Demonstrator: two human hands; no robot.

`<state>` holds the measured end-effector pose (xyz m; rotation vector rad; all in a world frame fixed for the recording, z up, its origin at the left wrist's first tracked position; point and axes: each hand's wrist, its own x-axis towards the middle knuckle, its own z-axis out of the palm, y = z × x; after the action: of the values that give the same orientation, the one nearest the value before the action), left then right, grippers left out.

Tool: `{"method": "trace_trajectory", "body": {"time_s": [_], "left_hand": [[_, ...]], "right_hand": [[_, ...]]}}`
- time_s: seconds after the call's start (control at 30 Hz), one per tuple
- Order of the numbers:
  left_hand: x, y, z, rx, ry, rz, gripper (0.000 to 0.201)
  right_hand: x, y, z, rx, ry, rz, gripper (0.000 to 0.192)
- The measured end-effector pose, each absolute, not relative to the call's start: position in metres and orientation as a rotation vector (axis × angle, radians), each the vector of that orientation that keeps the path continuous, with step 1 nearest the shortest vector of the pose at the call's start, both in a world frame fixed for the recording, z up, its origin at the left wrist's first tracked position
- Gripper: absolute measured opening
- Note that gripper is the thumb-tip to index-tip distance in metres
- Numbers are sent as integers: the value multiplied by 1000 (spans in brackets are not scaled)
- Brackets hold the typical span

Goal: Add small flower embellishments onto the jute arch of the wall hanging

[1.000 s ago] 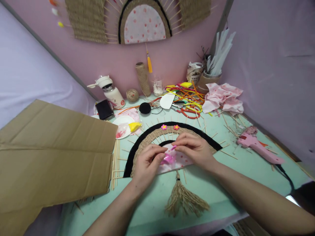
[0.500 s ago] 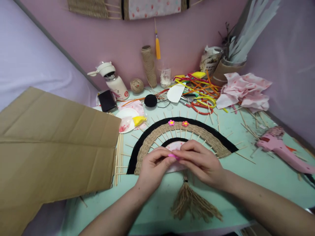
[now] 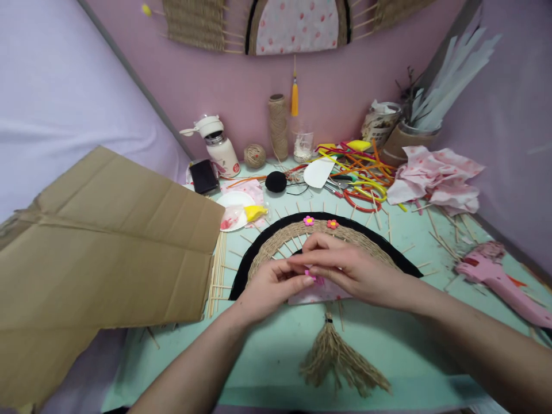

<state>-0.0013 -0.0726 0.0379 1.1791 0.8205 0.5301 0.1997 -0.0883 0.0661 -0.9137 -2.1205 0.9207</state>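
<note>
A large sheet of cardboard [image 3: 103,253] lies far left of the woven half-circle [image 3: 323,236], its edge over a row of thin sticks [image 3: 217,270]. Behind that edge a black phone [image 3: 204,176] leans by a white bottle [image 3: 219,150]; the bottle bears a small red mark, too blurred to read. Just left of the half-circle's top sits a white plate [image 3: 235,202] with a yellow bit on it. The left hand [image 3: 269,287] rests over the half-circle's lower middle, its fingers pinched narrow against those of the right hand [image 3: 353,270], which meets it from the right. Between their fingertips is a small pink piece [image 3: 314,278], held just above the flowered cloth centre; which hand grips it I cannot tell. Two small flowers [image 3: 309,220] sit on the half-circle's top band, and a twine tassel [image 3: 340,362] hangs below its base. Behind it lie coloured strips [image 3: 362,172] and, further right, pink cloth [image 3: 435,178]. A pink glue gun [image 3: 500,279] lies far right.
</note>
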Motion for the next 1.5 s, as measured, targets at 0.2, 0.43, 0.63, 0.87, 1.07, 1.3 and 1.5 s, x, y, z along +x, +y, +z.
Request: {"method": "trace_trajectory", "body": {"time_s": [0.2, 0.43, 0.63, 0.87, 1.07, 1.3, 1.5], "left_hand": [[-4, -72, 32, 1014, 802, 489, 36], [0, -72, 38, 1044, 831, 548, 39], [3, -74, 37, 985, 870, 529, 36], [1, -73, 43, 1096, 857, 484, 34], [-1, -73, 47, 1128, 813, 396, 26], [-6, -70, 38, 1051, 819, 456, 24], [-7, -65, 38, 1145, 881, 579, 20]], "right_hand": [[200, -95, 55, -937, -1995, 952, 19], [196, -101, 46, -956, -1908, 680, 10], [193, -103, 47, -916, -2016, 456, 13], [189, -106, 41, -932, -2041, 383, 13], [189, -104, 43, -1028, -1476, 1335, 10], [231, -94, 47, -1238, -1229, 1148, 15], [251, -96, 29, -1409, -1774, 1059, 21]]}}
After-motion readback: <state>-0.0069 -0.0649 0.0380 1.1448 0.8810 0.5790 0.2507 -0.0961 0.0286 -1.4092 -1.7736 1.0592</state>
